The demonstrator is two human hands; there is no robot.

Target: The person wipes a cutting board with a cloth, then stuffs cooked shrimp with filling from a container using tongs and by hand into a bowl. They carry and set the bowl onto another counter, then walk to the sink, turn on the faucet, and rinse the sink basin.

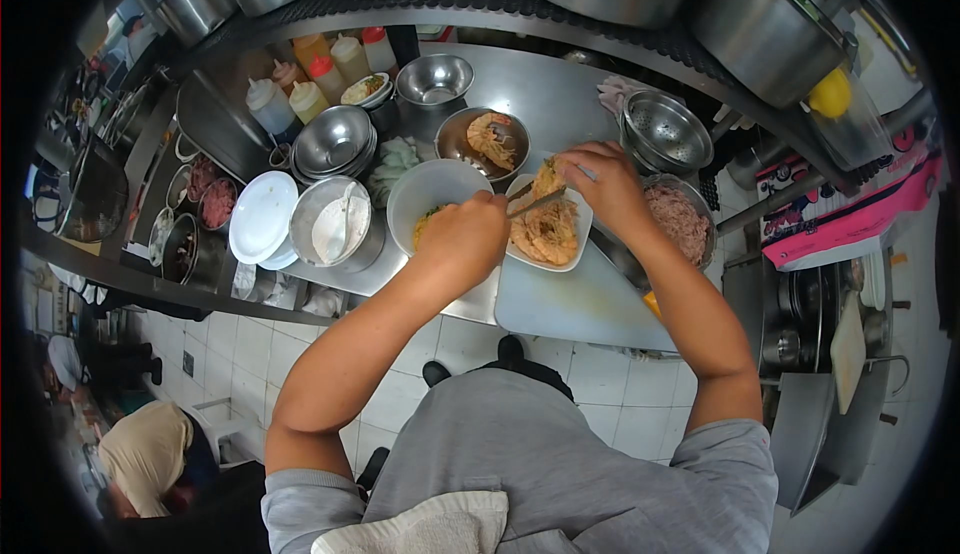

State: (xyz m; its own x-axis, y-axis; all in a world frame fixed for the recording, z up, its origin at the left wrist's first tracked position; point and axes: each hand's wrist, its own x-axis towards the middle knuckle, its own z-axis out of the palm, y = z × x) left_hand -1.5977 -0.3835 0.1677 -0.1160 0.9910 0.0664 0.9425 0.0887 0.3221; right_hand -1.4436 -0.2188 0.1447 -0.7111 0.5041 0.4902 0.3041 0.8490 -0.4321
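My left hand (pixel 465 234) is closed around a metal tool (pixel 540 203) with two narrow arms, like tongs or scissors; its exact kind I cannot tell. The arms reach rightward over a white dish (pixel 571 264) of cooked, orange shell-on prawns (pixel 553 237). Opposite, the fingers of my right hand (pixel 605 182) pinch a prawn (pixel 546 174) held up at the dish's far side, near the tool's arms. Beneath my left hand, a white bowl (pixel 408 189) with some yellow food is partly covered. Just beyond stands a steel bowl (pixel 452 126) with another prawn (pixel 490 141) inside.
A pale cutting board (pixel 570 304) lies under the dish. Right of it are a bowl of shredded pinkish food (pixel 677 216) and a steel colander (pixel 668 129). To the left stand white plates (pixel 262 219), steel bowls (pixel 333 141) and squeeze bottles (pixel 308 101). A shelf (pixel 480 16) with pots hangs overhead.
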